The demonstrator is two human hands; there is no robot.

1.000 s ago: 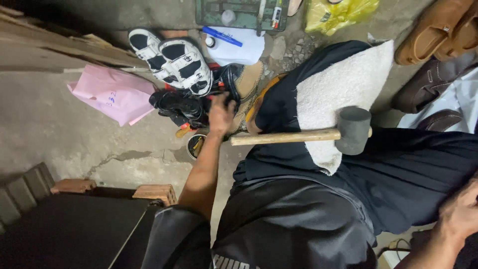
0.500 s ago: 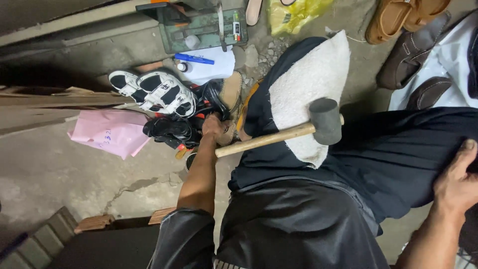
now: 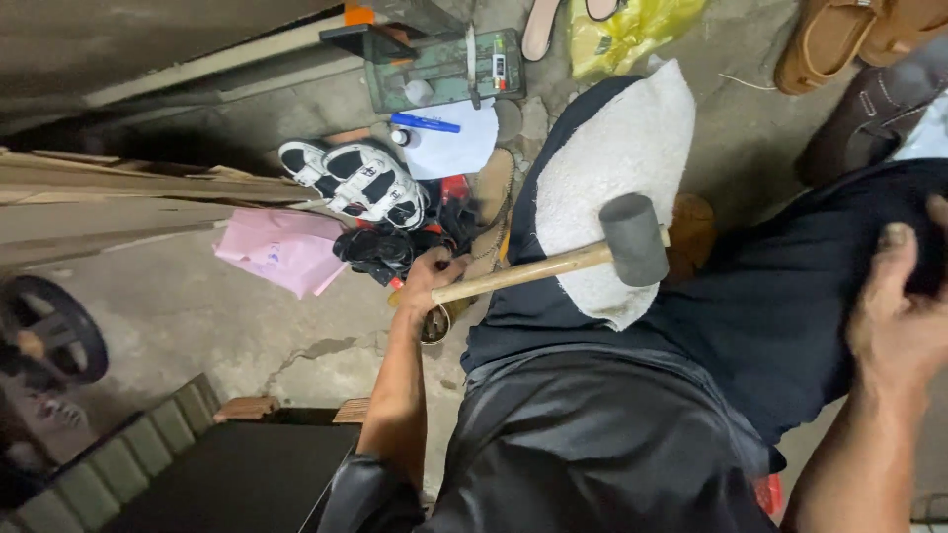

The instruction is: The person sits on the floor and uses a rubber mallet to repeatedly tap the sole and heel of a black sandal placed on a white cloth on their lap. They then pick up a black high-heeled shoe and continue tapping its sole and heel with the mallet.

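Note:
My left hand (image 3: pixel 428 277) grips the end of a wooden handle of a mallet (image 3: pixel 568 257); its grey rubber head (image 3: pixel 634 239) rests on a white cloth (image 3: pixel 612 168) draped over my dark-trousered leg. My right hand (image 3: pixel 904 296) lies on the dark fabric of my other leg (image 3: pixel 790 316), fingers curled over it. A black-and-white sneaker (image 3: pixel 360 183) and a black shoe (image 3: pixel 380 249) lie on the floor just beyond my left hand.
A pink cloth (image 3: pixel 281 252) lies left of the shoes. White paper with a blue marker (image 3: pixel 425 123), a green toolbox (image 3: pixel 434 64), a yellow bag (image 3: pixel 622 35), brown sandals (image 3: pixel 849 44), wooden planks (image 3: pixel 118 178) and a black wheel (image 3: pixel 49 331) surround me on the concrete floor.
The view has shifted, with the floor things sliding right and down. The mallet stays on the white cloth in my left hand. My right hand has risen further into view onto my leg.

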